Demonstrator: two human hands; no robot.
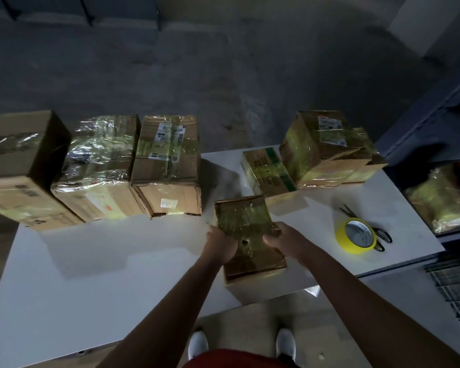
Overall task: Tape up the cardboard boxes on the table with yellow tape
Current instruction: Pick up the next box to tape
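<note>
A small cardboard box (246, 229), its top covered in shiny yellowish tape, sits at the near middle of the white table (112, 261). My left hand (221, 244) grips its left side and my right hand (279, 239) grips its right side. A roll of yellow tape (356, 236) lies on the table to the right, resting against black scissors (375, 232). Three taped boxes (101, 168) stand in a row at the far left. Two more taped boxes, a flat one (267, 172) and a taller stack (324, 147), stand at the far right.
A dark shelf unit (441, 128) stands to the right of the table with another wrapped package (438, 197) on it. A wire rack (457, 285) is low on the right. My feet in white shoes (197, 343) are below the table's near edge.
</note>
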